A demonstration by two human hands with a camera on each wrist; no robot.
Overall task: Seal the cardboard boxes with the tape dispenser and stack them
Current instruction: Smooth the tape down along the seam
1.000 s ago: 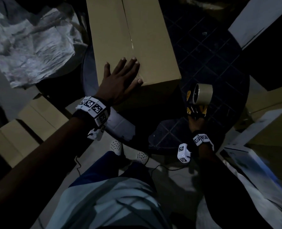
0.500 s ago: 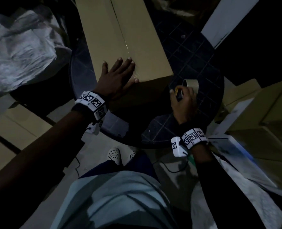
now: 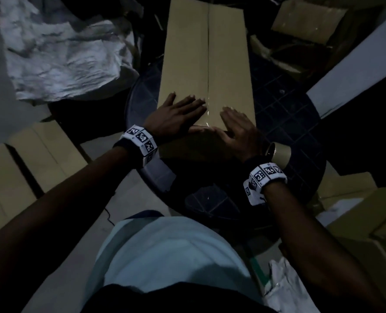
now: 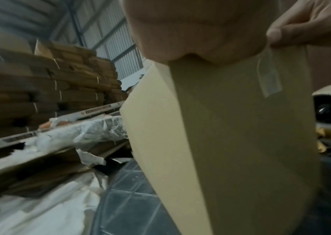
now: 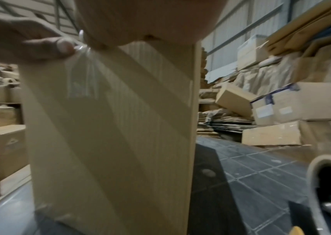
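A long cardboard box (image 3: 187,53) lies on a dark round table (image 3: 284,109), and clear tape (image 3: 208,86) runs along its centre seam. My left hand (image 3: 180,109) lies flat on the near end, left of the seam. My right hand (image 3: 235,123) lies flat to the right of the seam. The tape's end (image 4: 269,79) hangs down the box's near face (image 5: 110,135); both thumbs reach over the edge beside it. The tape dispenser (image 3: 277,153) lies on the table beside my right wrist, and neither hand holds it.
Crumpled white sheeting (image 3: 63,59) lies at the far left. Folded cardboard boxes (image 3: 29,159) lie on the floor to the left, more boxes (image 3: 357,211) at the right. A white board (image 3: 357,71) slants past the table's right side. Bundled flat cartons (image 4: 39,79) are stacked behind.
My right hand has put the tape dispenser down on the table and moved onto the box's near end. The left hand has stayed flat on the box.
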